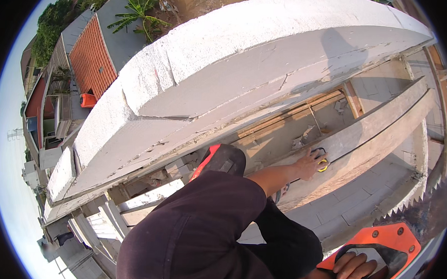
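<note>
At the lower right my right hand [355, 267] is wrapped round the orange handle [395, 237] of a hand saw; its toothed, dark blade [425, 210] reaches up toward the right rim. My left hand [308, 164] lies over the wooden planks [373, 141] near the middle, its forearm passing beside my bent knee. The fingers curl at a small black-and-yellow looped object [323, 165], whose kind I cannot make out. A dark gap runs lengthwise between the two planks, right by this hand.
A thick white block wall [226, 75] with cracks and a rough top curves across the far side. My shoe [221, 162] stands near its foot. Lower floor shows past the planks, with timber pieces [151, 196] at left. Roofs [92, 51] lie far below.
</note>
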`<control>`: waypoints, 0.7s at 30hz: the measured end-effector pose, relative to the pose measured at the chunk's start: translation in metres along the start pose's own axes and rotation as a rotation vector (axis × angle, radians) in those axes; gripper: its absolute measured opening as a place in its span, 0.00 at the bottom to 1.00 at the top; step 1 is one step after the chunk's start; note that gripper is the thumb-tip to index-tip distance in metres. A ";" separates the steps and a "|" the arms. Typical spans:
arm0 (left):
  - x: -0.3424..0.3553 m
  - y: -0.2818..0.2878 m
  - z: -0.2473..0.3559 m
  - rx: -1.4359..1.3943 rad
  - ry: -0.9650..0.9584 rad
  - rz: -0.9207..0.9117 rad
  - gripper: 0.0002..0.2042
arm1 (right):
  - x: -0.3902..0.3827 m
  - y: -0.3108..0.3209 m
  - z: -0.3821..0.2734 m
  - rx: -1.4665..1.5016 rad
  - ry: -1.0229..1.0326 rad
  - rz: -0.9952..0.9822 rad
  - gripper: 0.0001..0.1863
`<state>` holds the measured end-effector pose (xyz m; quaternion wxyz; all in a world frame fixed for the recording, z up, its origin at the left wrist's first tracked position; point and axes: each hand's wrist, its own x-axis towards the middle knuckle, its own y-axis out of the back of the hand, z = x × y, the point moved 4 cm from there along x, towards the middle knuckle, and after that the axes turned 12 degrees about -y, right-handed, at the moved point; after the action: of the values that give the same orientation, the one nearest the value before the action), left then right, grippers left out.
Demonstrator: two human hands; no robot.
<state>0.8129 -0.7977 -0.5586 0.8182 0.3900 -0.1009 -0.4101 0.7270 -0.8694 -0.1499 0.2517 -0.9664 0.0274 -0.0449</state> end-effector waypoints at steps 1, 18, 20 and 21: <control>-0.008 0.003 -0.001 -0.027 0.013 0.075 0.49 | 0.002 -0.012 0.003 0.005 -0.004 0.042 0.30; -0.443 0.398 0.169 0.737 0.373 1.326 0.17 | 0.002 -0.167 0.048 -0.351 -0.069 -0.254 0.41; -0.459 0.422 0.159 0.782 0.528 1.265 0.24 | -0.001 -0.173 0.051 -0.362 -0.077 -0.328 0.38; -0.464 0.427 0.154 0.741 0.579 1.211 0.27 | -0.004 -0.178 0.050 -0.372 -0.123 -0.373 0.36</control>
<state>0.6930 -0.3815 -0.0748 0.7099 0.6073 -0.2094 0.2887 0.7335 -0.6892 -0.1067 0.0586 -0.9852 -0.1588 -0.0259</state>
